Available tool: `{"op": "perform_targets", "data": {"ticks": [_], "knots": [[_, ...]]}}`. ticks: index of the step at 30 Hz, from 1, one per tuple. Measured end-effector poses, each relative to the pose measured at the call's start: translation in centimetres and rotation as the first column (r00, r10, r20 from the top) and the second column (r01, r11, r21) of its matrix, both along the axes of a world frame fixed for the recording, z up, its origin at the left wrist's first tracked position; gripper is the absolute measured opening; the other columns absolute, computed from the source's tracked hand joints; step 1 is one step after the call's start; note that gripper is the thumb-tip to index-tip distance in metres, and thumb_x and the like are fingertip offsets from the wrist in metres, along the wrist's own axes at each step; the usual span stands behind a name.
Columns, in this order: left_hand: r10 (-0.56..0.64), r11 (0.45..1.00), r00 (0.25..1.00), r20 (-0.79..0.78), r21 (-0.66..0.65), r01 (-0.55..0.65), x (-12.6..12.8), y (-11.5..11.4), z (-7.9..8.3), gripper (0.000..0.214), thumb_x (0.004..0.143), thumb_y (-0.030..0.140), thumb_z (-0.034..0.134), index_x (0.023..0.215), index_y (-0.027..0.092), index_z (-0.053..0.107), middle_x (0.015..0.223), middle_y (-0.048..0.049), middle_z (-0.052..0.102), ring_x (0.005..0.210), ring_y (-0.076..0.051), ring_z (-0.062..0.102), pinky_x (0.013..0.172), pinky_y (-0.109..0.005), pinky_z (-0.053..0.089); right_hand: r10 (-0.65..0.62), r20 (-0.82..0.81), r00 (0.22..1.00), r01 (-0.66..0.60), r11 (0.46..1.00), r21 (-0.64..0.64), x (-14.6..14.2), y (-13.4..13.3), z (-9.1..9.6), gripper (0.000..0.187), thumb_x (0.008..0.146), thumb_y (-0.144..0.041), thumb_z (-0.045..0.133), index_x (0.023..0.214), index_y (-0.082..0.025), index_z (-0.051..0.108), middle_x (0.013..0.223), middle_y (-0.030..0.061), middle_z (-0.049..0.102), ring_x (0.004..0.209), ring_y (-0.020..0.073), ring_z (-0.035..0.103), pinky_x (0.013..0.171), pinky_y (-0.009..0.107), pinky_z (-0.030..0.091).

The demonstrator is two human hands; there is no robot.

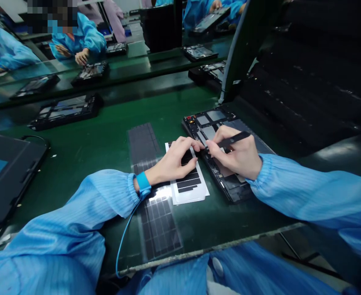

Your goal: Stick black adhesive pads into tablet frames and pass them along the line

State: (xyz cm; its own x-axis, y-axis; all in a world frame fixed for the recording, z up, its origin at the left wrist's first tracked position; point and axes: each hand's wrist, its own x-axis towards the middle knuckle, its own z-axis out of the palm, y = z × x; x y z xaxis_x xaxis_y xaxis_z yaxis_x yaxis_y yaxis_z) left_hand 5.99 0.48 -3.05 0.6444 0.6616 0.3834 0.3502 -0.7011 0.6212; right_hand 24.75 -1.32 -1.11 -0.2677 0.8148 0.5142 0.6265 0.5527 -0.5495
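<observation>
On my feed, the right hand (238, 153) grasps a slim black tool (234, 139); its working end is lost behind the fingers, so I can't tell what it touches. Beneath that hand lies the opened tablet (215, 116), flat on the green surface (85, 157), its middle and near right part covered by the hand and sleeve. The left hand (179, 157) has a loose grip: I see thumb and forefinger parted, nothing between them, the forefinger reaching to the tablet's left edge. I can't make out whether it touches. That hand hides the upper part of a white sheet (188, 196) with black strips (189, 181). Just left of the sheet runs a clear film (160, 225) of dark pieces; the wrist and glare blot out its middle. A blue cord (124, 239) drops from the wristband (143, 182) toward the near edge. At far left, my view cuts off a dark case (13, 176). Across the line, a co-worker's hand (82, 56) is at another opened tablet (90, 71), too small to read clearly.
</observation>
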Motion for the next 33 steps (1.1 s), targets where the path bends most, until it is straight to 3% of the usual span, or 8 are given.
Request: {"op": "perform_targets", "data": {"ticks": [4, 7, 9, 13, 16, 19, 24, 33], "knots": [[-0.012, 0.991, 0.987, -0.159, 0.127, 0.032, 0.4, -0.6, 0.3, 0.020, 0.078, 0.011, 0.043, 0.097, 0.016, 0.049, 0.099, -0.0064, 0.059, 0.098, -0.019, 0.049, 0.087, -0.035, 0.039, -0.033, -0.096, 0.995, 0.037, 0.998, 0.044, 0.5, -0.1, 0.4, 0.027, 0.083, -0.033, 0.052, 0.061, -0.020, 0.043, 0.064, 0.0025, 0.054, 0.059, 0.0143, 0.054, 0.056, 0.030, 0.045], [0.011, 0.941, 0.913, -0.407, 0.314, 0.129, 1.3, -2.0, 0.9, 0.026, 0.079, 0.007, 0.038, 0.101, 0.013, 0.050, 0.106, -0.0109, 0.059, 0.104, -0.024, 0.047, 0.089, -0.041, 0.035, -0.094, -0.295, 0.951, 0.109, 0.993, 0.037, 0.8, 1.0, 2.2, 0.023, 0.083, -0.033, 0.055, 0.068, -0.019, 0.045, 0.066, 0.0024, 0.055, 0.058, 0.0132, 0.058, 0.053, 0.028, 0.046], [0.021, 0.909, 0.867, -0.498, 0.370, 0.190, 1.4, -2.6, 1.6, 0.026, 0.081, 0.008, 0.037, 0.102, 0.012, 0.051, 0.109, -0.0132, 0.058, 0.106, -0.026, 0.046, 0.089, -0.041, 0.035, -0.073, -0.261, 0.963, 0.080, 0.997, 0.016, 0.3, 2.4, 3.7, 0.020, 0.082, -0.033, 0.058, 0.072, -0.017, 0.049, 0.067, 0.0029, 0.057, 0.061, 0.0137, 0.060, 0.055, 0.027, 0.047], [0.126, 0.962, 0.917, -0.379, 0.272, -0.019, -1.9, -0.8, 3.4, 0.021, 0.082, 0.014, 0.040, 0.099, 0.016, 0.052, 0.096, -0.0078, 0.061, 0.093, -0.020, 0.052, 0.081, -0.033, 0.041, 0.097, -0.122, 0.988, -0.116, 0.981, -0.155, -3.4, 5.5, 4.6, 0.012, 0.077, -0.024, 0.063, 0.071, -0.016, 0.055, 0.069, 0.0028, 0.060, 0.066, 0.0154, 0.061, 0.062, 0.030, 0.049], [0.305, 0.952, 0.907, -0.289, 0.096, -0.290, -6.4, 2.3, 4.1, 0.014, 0.079, 0.019, 0.043, 0.084, 0.014, 0.055, 0.079, -0.0038, 0.060, 0.072, -0.014, 0.052, 0.069, -0.028, 0.041, 0.201, -0.293, 0.935, -0.317, 0.843, -0.435, -7.3, 7.1, 2.8, 0.014, 0.077, -0.021, 0.062, 0.068, -0.016, 0.052, 0.065, 0.0008, 0.057, 0.064, 0.0154, 0.062, 0.063, 0.031, 0.053], [0.225, 0.930, 0.904, -0.363, -0.197, -0.311, -9.5, 4.9, 3.7, 0.019, 0.076, 0.026, 0.048, 0.082, 0.012, 0.058, 0.074, -0.0017, 0.058, 0.066, -0.012, 0.050, 0.063, -0.024, 0.039, 0.222, -0.405, 0.887, -0.428, 0.723, -0.542, -10.0, 7.7, 0.5, 0.014, 0.077, -0.023, 0.061, 0.069, -0.016, 0.051, 0.069, 0.0008, 0.057, 0.065, 0.0148, 0.063, 0.065, 0.031, 0.055], [0.116, 0.920, 0.885, -0.451, -0.288, -0.268, -10.0, 6.4, 2.5, 0.022, 0.067, 0.029, 0.061, 0.082, 0.013, 0.062, 0.069, 0.0016, 0.054, 0.065, -0.011, 0.047, 0.061, -0.023, 0.036, 0.320, -0.362, 0.875, -0.465, 0.764, -0.447, -10.9, 8.0, -1.3, 0.019, 0.075, -0.030, 0.063, 0.070, -0.017, 0.051, 0.069, 0.0004, 0.060, 0.066, 0.0154, 0.064, 0.066, 0.029, 0.054], [0.078, 0.916, 0.871, -0.486, -0.309, -0.254, -9.8, 6.5, 2.5, 0.024, 0.071, 0.030, 0.057, 0.089, 0.013, 0.060, 0.075, 0.0003, 0.054, 0.071, -0.013, 0.048, 0.066, -0.023, 0.037, 0.241, -0.420, 0.875, -0.439, 0.761, -0.478, -10.4, 8.1, -1.6, 0.023, 0.074, -0.034, 0.064, 0.068, -0.017, 0.049, 0.071, 0.0014, 0.063, 0.064, 0.0147, 0.065, 0.063, 0.027, 0.055]]}}
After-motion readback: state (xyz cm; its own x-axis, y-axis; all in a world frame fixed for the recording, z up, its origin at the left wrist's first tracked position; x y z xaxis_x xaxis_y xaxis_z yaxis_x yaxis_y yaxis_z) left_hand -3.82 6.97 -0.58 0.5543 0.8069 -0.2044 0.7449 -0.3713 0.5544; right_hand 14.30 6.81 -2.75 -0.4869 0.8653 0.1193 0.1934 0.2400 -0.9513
